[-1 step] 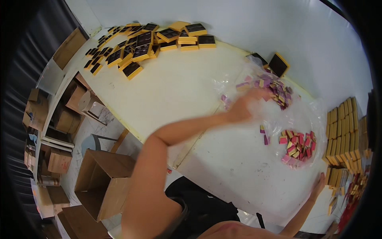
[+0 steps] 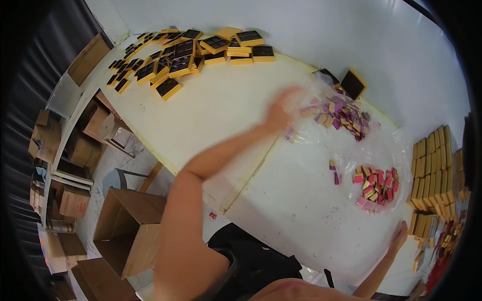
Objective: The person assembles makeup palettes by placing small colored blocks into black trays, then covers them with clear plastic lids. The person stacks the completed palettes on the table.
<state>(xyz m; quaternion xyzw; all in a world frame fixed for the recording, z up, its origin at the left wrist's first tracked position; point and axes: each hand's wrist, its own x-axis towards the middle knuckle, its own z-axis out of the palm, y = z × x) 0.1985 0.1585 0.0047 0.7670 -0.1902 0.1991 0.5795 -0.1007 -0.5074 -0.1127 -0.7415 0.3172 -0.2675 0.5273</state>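
My left hand [image 2: 282,111] is over the white table beside a clear plastic bag [image 2: 306,133]; motion smears its fingers, so I cannot make out anything in them. Spilling from that bag is a heap of small purple-and-gold wrapped pieces [image 2: 346,116]. Closer to me, a second clear bag [image 2: 346,155] holds pink-and-gold wrapped pieces [image 2: 376,185]. A few purple pieces [image 2: 335,177] lie loose beside it. My right hand [image 2: 400,235] rests at the right edge of the table, fingers stretched out, near stacked gold boxes [image 2: 431,165].
Yellow-edged boxes with dark trays [image 2: 181,60] are piled at the far left of the table. Two more dark-tray boxes [image 2: 353,84] lean by the wall. An open cardboard box [image 2: 128,231], a stool [image 2: 113,128] and shelves with cartons [image 2: 75,200] stand on the left.
My left hand has moved left and slightly away from me, off the purple pieces to the bag's left side. My right hand has barely shifted.
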